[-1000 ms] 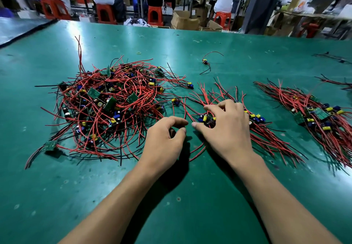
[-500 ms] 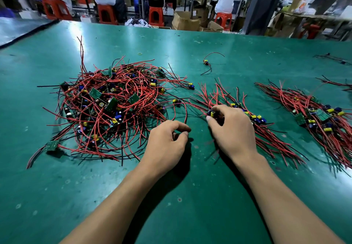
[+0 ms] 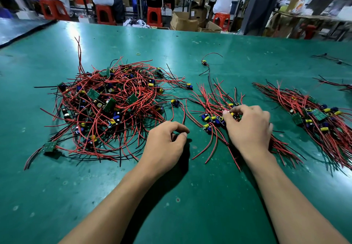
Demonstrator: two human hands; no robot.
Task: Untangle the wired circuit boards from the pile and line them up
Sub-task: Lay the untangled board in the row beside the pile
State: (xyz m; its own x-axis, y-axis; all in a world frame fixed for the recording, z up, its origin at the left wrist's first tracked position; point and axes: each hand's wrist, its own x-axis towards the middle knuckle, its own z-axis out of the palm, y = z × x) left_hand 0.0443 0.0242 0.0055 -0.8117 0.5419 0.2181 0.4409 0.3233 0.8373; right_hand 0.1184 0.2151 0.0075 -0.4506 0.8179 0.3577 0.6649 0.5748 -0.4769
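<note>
Right hand (image 3: 247,129) shifted rightward, fingers (image 3: 231,122) pinching lined-up boards (image 3: 209,119); left hand (image 3: 163,141) rests loosely curled.

The green tabletop (image 3: 200,205) is scuffed and speckled with pale spots. On its left lies a tangled pile (image 3: 106,110) of small green circuit boards with red and black wires. 1 board (image 3: 50,146) sits at the pile's near-left edge. Just right of the pile, a middle row (image 3: 211,119) of boards lies with its wires fanned both ways. Further right, apart from it, lies a right-hand row (image 3: 314,116). Behind the middle row, a lone board (image 3: 204,63) lies with a curled black wire. A small yellow ring (image 3: 138,54) lies farther back, and loose wires (image 3: 329,59) lie at the far right.
</note>
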